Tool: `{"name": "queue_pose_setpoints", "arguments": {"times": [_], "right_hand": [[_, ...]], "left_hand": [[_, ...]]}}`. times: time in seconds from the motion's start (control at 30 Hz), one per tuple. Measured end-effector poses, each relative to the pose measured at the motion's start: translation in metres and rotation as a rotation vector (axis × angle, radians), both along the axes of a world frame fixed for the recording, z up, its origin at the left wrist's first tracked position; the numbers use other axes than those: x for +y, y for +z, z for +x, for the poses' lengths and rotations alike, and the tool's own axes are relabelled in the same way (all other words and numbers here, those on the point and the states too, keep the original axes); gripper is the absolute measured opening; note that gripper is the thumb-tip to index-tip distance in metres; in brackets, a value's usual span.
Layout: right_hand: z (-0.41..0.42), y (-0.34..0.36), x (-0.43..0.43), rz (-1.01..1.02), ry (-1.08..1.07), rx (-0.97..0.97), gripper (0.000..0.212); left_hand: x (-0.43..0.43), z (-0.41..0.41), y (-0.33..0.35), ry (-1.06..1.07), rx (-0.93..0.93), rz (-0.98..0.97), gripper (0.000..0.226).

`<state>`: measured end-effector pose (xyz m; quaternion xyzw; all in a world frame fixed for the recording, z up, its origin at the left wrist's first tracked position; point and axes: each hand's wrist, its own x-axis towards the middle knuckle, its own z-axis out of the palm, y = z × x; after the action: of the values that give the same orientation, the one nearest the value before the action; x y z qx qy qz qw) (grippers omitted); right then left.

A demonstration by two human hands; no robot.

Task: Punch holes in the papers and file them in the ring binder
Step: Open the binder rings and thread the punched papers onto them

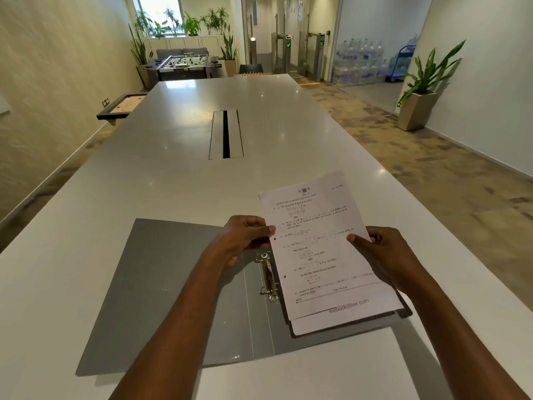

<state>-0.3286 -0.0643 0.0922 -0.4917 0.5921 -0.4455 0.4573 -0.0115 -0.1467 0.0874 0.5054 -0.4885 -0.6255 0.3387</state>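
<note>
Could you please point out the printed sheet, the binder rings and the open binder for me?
printed sheet point(320, 249): head view, middle of the printed page.
binder rings point(268, 277): head view, metal bar between rings.
binder point(161, 284): head view, bare left cover.

Your left hand point(241, 241) and right hand point(388, 256), both bare, with forearms uncovered as far as the view reaches.

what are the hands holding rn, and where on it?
Both hold the printed paper over the open binder. The left hand pinches its left edge and the right hand pinches its right edge.
</note>
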Motion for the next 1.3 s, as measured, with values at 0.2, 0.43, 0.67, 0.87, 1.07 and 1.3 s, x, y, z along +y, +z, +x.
{"name": "queue_pose_setpoints", "arguments": {"times": [0.2,0.43,0.67,0.87,1.07,1.3], "right_hand": [[0.019,0.014,0.002,0.001,-0.010,0.049,0.018],[0.032,0.015,0.003,0.011,-0.013,0.205,0.021],[0.041,0.022,0.000,-0.009,0.000,0.437,0.022],[0.047,0.024,-0.002,-0.025,0.001,0.499,0.023],[0.050,0.022,-0.001,-0.016,0.004,0.499,0.020],[0.050,0.019,-0.002,-0.014,-0.010,0.498,0.026]], "left_hand": [[0.000,0.014,-0.005,-0.058,-0.212,-0.056,0.012],[0.002,0.011,-0.015,-0.004,-0.310,-0.017,0.008],[0.008,0.000,-0.030,0.119,-0.218,-0.016,0.005],[0.004,-0.002,-0.040,0.152,-0.183,0.000,0.006],[0.000,0.001,-0.047,0.121,-0.185,0.053,0.010],[0.004,0.000,-0.044,0.118,-0.269,0.064,0.011]]}}
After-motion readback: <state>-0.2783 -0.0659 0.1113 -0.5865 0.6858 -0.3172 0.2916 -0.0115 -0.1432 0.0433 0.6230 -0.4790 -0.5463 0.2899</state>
